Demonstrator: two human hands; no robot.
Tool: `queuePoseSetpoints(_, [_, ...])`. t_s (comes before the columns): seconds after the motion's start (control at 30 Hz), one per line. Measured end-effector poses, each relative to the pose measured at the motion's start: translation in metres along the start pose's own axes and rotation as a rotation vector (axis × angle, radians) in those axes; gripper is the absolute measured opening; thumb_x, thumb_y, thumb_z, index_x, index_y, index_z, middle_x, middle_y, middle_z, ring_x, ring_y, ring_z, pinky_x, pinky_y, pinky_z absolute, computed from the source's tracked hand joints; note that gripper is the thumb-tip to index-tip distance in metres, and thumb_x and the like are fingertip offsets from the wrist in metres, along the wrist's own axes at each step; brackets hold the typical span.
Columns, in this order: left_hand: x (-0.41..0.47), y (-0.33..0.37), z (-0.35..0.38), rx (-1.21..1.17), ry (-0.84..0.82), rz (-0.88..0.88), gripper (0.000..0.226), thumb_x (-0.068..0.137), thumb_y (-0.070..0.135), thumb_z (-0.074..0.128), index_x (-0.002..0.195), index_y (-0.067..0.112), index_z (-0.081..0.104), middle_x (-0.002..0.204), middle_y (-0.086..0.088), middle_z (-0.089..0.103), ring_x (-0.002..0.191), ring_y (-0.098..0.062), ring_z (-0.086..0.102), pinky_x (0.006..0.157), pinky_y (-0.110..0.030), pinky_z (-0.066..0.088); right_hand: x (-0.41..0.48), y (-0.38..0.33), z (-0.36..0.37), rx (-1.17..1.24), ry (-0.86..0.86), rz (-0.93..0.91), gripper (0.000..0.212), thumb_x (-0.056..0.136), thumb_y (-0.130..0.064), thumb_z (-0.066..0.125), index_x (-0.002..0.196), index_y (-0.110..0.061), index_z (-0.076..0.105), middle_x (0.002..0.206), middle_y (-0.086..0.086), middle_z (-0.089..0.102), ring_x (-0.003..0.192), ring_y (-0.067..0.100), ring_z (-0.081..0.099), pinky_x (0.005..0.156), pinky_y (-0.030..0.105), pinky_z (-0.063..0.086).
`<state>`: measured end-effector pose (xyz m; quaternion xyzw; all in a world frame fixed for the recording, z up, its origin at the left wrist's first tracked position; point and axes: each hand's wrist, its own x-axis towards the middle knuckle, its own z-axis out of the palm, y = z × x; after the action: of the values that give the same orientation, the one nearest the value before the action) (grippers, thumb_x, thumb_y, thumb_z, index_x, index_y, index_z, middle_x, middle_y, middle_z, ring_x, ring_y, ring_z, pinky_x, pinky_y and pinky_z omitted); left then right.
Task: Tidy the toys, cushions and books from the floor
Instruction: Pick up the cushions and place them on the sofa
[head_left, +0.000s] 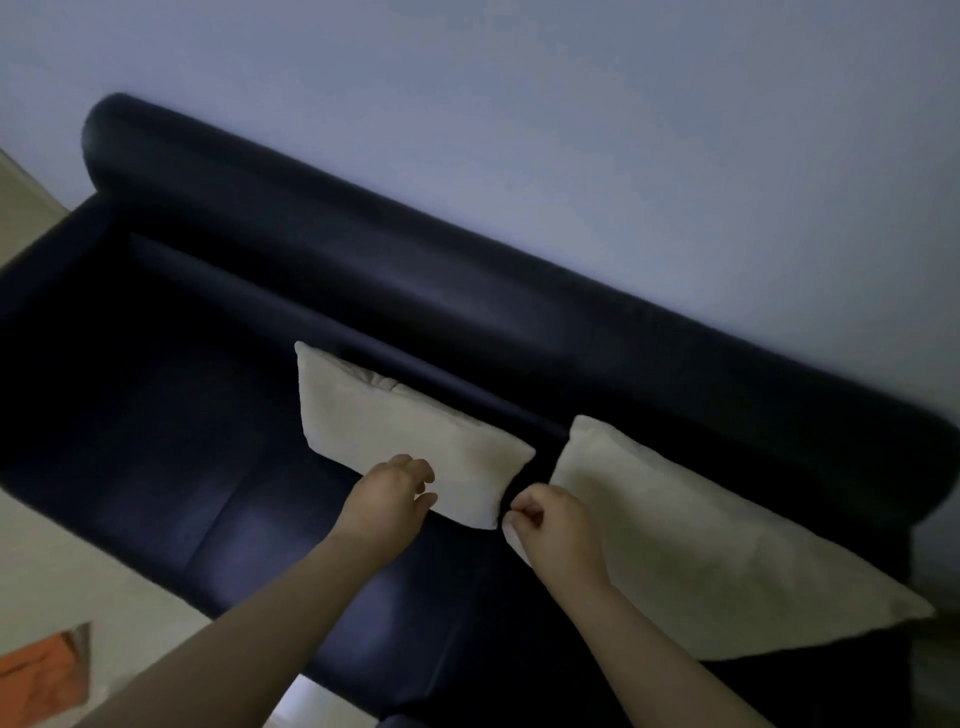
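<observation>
Two cream cushions lean against the backrest of a dark navy sofa (156, 415). The left cushion (395, 431) stands near the middle of the seat. The larger right cushion (701, 551) lies tilted toward the sofa's right end. My left hand (389, 504) sits at the left cushion's lower edge, its fingers loosely bent and touching the fabric, with thumb and fingers apart. My right hand (550, 530) is curled at the near left corner of the right cushion and pinches that corner. A narrow gap of dark seat separates the two cushions.
A pale wall (571, 130) rises behind the sofa. Light floor (78, 561) shows at the left, and an orange object (41, 680) lies on it at the bottom left corner. The left half of the seat is bare leather.
</observation>
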<state>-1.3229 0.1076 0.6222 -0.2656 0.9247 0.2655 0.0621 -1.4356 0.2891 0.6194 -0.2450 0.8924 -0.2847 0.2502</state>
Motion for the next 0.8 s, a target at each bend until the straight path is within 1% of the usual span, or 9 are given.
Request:
queuePoseSetpoints(0.07, [-0.020,0.018,0.008,-0.006,0.009,0.006,0.024,0.094,0.025,0.055,0.115,0.015,0.061,0.105,0.000,0.060,0.093,-0.017,0.057,0.078,-0.027,0.048,-0.021,0.016,-0.009,0.040,0.011,-0.005,0.001,0.086,-0.025,0.066,0.086,-0.026,0.066,0.086,-0.014,0.064,0.078,0.000,0.060,0.070,0.019,0.051])
queuePoseSetpoints(0.17, [-0.057,0.062,0.027,-0.015,0.051,0.016,0.021,0.093,0.025,0.056,0.111,0.015,0.062,0.103,0.000,0.060,0.090,-0.016,0.056,0.071,-0.023,0.043,-0.068,0.050,-0.037,0.067,0.038,-0.003,0.002,0.088,-0.027,0.065,0.089,-0.027,0.066,0.086,-0.015,0.064,0.079,-0.001,0.059,0.070,0.015,0.048])
queuePoseSetpoints(0.27, [-0.098,0.110,0.055,-0.014,0.092,0.007,0.019,0.091,0.026,0.058,0.104,0.013,0.063,0.099,-0.001,0.060,0.089,-0.020,0.057,0.071,-0.029,0.045,-0.115,0.092,-0.070,0.046,0.062,-0.023,0.001,0.088,-0.026,0.064,0.087,-0.026,0.066,0.083,-0.014,0.064,0.076,0.000,0.059,0.066,0.013,0.046])
queuePoseSetpoints(0.4, [-0.146,0.165,0.086,-0.021,0.145,-0.006,0.019,0.090,0.026,0.060,0.105,0.015,0.063,0.099,-0.002,0.059,0.090,-0.021,0.057,0.074,-0.031,0.047,-0.171,0.140,-0.109,0.040,0.086,-0.046,0.004,0.087,-0.025,0.064,0.090,-0.024,0.066,0.084,-0.014,0.064,0.077,0.001,0.059,0.071,0.019,0.050])
queuePoseSetpoints(0.5, [-0.184,0.214,0.109,-0.034,0.193,0.014,0.019,0.090,0.025,0.061,0.106,0.014,0.063,0.099,-0.002,0.059,0.088,-0.019,0.057,0.071,-0.028,0.044,-0.221,0.175,-0.140,0.090,0.087,-0.057,0.009,0.088,-0.023,0.064,0.097,-0.021,0.065,0.088,-0.013,0.063,0.080,0.000,0.060,0.072,0.014,0.049])
queuePoseSetpoints(0.57, [-0.210,0.248,0.126,-0.046,0.209,0.034,0.020,0.090,0.026,0.061,0.106,0.014,0.063,0.099,-0.001,0.059,0.087,-0.018,0.057,0.070,-0.027,0.044,-0.254,0.201,-0.161,0.096,0.081,-0.067,0.011,0.088,-0.023,0.065,0.099,-0.021,0.064,0.089,-0.012,0.062,0.081,0.001,0.060,0.074,0.016,0.050])
queuePoseSetpoints(0.67, [-0.239,0.276,0.143,-0.062,0.223,0.029,0.021,0.089,0.027,0.062,0.106,0.015,0.063,0.099,0.001,0.058,0.084,-0.015,0.055,0.070,-0.025,0.042,-0.284,0.226,-0.175,0.089,0.084,-0.070,0.014,0.086,-0.027,0.067,0.098,-0.019,0.065,0.090,-0.011,0.064,0.082,0.002,0.061,0.077,0.021,0.053])
queuePoseSetpoints(0.73, [-0.259,0.287,0.151,-0.064,0.225,0.020,0.021,0.090,0.028,0.061,0.108,0.017,0.062,0.100,0.002,0.058,0.084,-0.013,0.053,0.071,-0.024,0.042,-0.301,0.236,-0.179,0.100,0.072,-0.071,0.016,0.086,-0.028,0.068,0.099,-0.019,0.066,0.091,-0.010,0.064,0.083,0.001,0.061,0.077,0.019,0.052])
queuePoseSetpoints(0.8, [-0.278,0.293,0.158,-0.062,0.211,0.000,0.022,0.091,0.029,0.060,0.109,0.018,0.062,0.102,0.002,0.058,0.088,-0.015,0.056,0.073,-0.026,0.045,-0.316,0.241,-0.180,0.106,0.068,-0.076,0.016,0.086,-0.027,0.068,0.100,-0.020,0.065,0.093,-0.010,0.063,0.084,0.001,0.060,0.076,0.016,0.051])
